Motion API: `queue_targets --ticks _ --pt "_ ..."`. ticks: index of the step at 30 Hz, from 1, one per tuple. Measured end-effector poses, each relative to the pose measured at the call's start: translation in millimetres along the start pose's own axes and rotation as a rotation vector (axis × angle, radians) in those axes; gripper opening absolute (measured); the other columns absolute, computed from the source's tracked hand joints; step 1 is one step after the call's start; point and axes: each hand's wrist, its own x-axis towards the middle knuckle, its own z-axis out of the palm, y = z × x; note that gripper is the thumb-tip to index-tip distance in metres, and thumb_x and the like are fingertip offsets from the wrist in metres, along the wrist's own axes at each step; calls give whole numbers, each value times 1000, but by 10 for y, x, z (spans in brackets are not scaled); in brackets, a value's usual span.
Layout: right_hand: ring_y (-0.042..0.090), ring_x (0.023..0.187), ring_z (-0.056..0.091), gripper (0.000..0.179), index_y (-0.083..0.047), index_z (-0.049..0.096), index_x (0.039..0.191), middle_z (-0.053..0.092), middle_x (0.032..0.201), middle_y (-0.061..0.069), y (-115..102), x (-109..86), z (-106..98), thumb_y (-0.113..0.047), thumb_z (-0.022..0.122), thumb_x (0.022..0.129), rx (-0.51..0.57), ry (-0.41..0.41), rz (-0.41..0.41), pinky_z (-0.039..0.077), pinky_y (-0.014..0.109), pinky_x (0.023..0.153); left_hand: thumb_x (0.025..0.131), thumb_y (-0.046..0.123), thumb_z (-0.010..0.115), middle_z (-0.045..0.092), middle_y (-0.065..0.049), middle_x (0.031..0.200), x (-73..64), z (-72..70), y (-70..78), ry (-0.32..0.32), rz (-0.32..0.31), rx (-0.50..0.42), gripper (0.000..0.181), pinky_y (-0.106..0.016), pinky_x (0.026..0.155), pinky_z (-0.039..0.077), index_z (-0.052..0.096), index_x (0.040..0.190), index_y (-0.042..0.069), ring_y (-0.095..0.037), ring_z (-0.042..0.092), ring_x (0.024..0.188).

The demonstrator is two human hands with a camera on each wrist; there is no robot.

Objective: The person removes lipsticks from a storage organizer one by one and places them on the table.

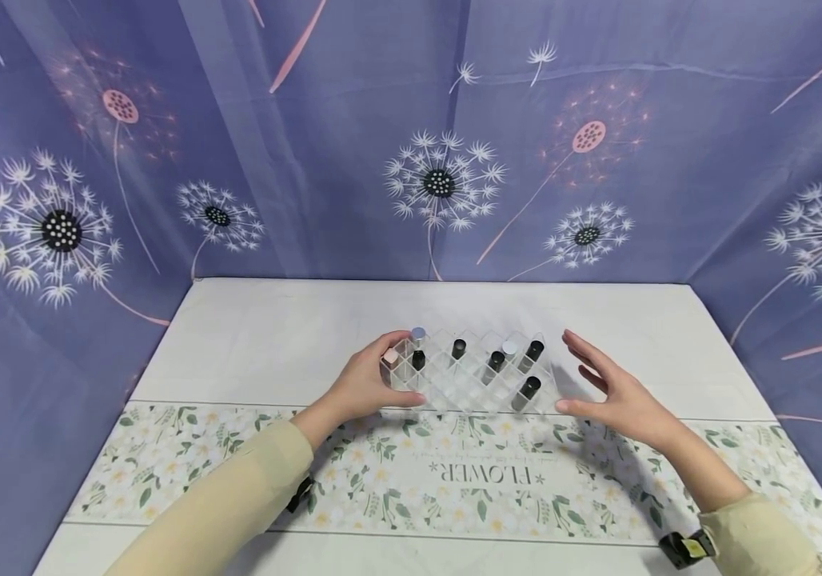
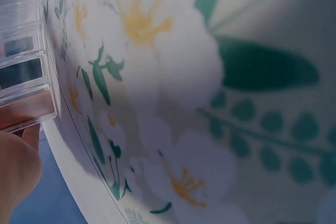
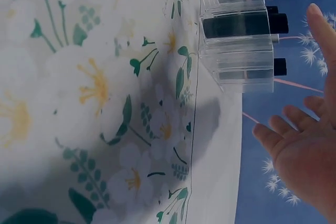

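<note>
A clear lipstick organizer with diamond-shaped compartments stands on the table. Several tubes are in it: black-capped ones such as the tube at the front right, a pale pink cap at the left end and a bluish cap behind it. My left hand holds the organizer's left end, thumb along the front and fingers round the back. The left wrist view shows that hand at the organizer's end wall. Just off the right end, my right hand is spread, thumb and fingers apart, holding nothing.
A floral runner with "FLOWER" lettering crosses the white table in front of the organizer. Purple dandelion curtains enclose the back and sides. Dark devices sit at both wrists, such as the one by the right sleeve.
</note>
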Motion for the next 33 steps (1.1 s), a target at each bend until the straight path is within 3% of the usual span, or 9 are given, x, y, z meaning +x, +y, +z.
queue_targets --ticks 9,15,17,25,33 --pt "23 162 23 105 -20 17 173 20 176 22 23 22 -18 -3 83 92 3 -15 -17 30 5 117 74 44 100 46 1 166 24 22 18 5 -5 3 109 -53 121 43 42 164 27 -28 46 151" --pt "4 159 23 107 -20 17 173 19 176 23 21 40 -16 -3 84 92 -12 -22 -37 30 5 117 74 44 100 46 1 167 30 10 47 -4 -4 6 109 -54 121 44 41 165 26 -28 47 150" --pt "3 158 22 108 -19 16 173 18 176 23 16 47 -13 -3 84 91 -16 -25 -43 30 5 117 73 43 100 46 1 167 35 8 60 -3 -3 4 110 -53 121 44 42 165 26 -28 47 150" --pt "42 160 17 110 -17 15 173 16 176 25 17 100 17 -5 86 91 -21 -44 -24 29 5 117 75 44 99 44 0 168 78 64 54 -9 -11 13 109 -53 123 41 41 165 27 -28 43 153" --pt "46 159 14 112 -17 12 174 14 177 22 55 123 36 -6 86 90 -27 -50 -25 28 5 117 74 45 100 44 0 168 93 66 35 0 -4 4 110 -53 124 40 41 166 25 -29 42 154"
